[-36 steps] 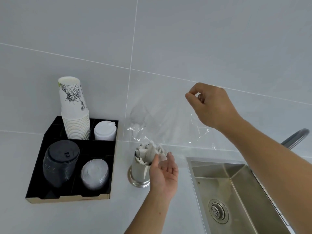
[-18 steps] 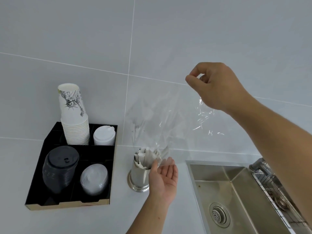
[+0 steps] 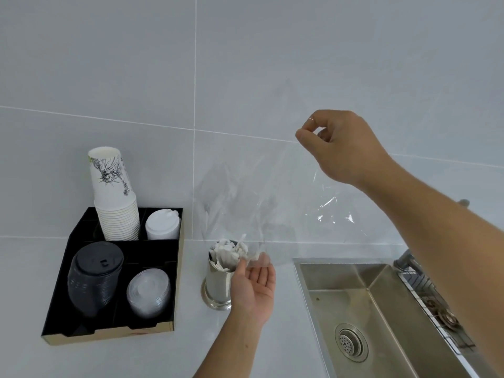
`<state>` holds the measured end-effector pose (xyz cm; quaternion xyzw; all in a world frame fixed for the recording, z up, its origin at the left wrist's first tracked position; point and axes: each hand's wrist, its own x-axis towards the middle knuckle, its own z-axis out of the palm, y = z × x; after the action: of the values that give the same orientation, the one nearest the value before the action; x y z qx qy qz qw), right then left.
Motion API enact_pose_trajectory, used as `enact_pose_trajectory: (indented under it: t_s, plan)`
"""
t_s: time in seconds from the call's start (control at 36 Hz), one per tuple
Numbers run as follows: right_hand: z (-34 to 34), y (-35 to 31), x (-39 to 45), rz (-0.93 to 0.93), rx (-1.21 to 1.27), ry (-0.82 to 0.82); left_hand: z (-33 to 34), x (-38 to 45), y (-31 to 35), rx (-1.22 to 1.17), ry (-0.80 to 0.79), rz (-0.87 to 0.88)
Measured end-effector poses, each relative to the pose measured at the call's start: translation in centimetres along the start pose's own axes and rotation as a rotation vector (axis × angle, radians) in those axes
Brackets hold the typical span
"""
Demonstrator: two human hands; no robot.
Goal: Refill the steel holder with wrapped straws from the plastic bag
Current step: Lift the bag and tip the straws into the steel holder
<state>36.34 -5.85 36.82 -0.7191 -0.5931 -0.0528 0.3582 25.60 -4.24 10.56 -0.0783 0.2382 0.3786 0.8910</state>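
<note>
Since half a second ago the right hand [image 3: 345, 145] has kept its high pinch on the clear plastic bag [image 3: 275, 203], and the bag's lower end now hangs looser over the steel holder [image 3: 218, 282], with its mouth brushing the left hand's fingertips [image 3: 260, 261]. Thumb and forefinger of the right hand are closed on the bag's upper corner, the other fingers curled in, well above the surface [image 3: 259, 350]. The bag looks nearly see-through against the grey wall tiles [image 3: 136, 77]; whether any straws remain inside it cannot be told.

The left hand [image 3: 253, 286] is open, palm up and fingers spread narrowly, just beside the holder's right side and touching its rim or the paper ends there. The wrapped straws [image 3: 227, 253] stand packed in the holder, their white wrapper tips sticking out above the rim.

To the left sits a black tray [image 3: 81, 317] holding a stack of paper cups [image 3: 116, 203], a stack of white lids [image 3: 162, 225], a stack of black lids [image 3: 94, 276] and a stack of clear lids [image 3: 148, 293]. A steel sink [image 3: 362, 290] with a round drain [image 3: 350, 342] lies to the right of the holder.
</note>
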Motion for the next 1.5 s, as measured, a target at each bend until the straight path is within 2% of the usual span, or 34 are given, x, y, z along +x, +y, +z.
enact_pose_trajectory:
  t_s: [0.33, 0.92, 1.11, 1.5]
  plan:
    - [0.2, 0.8, -1.2, 0.021, 0.005, -0.026, 1.1, -0.2, -0.7, -0.098, -0.059, -0.115]
    - [2.6, 2.1, 0.1, 0.043, -0.045, -0.079, 1.1, 2.2, -0.4, -0.092, 0.067, -0.011]
    - [-0.3, 1.3, 0.9, 0.063, 0.066, 0.02, 0.1, 1.8, -1.0, -0.031, 0.05, -0.036]
    - [-3.7, 0.9, -1.2, 0.06, 0.194, 0.055, -0.2, -0.1, -2.1, -0.002, 0.009, 0.015]
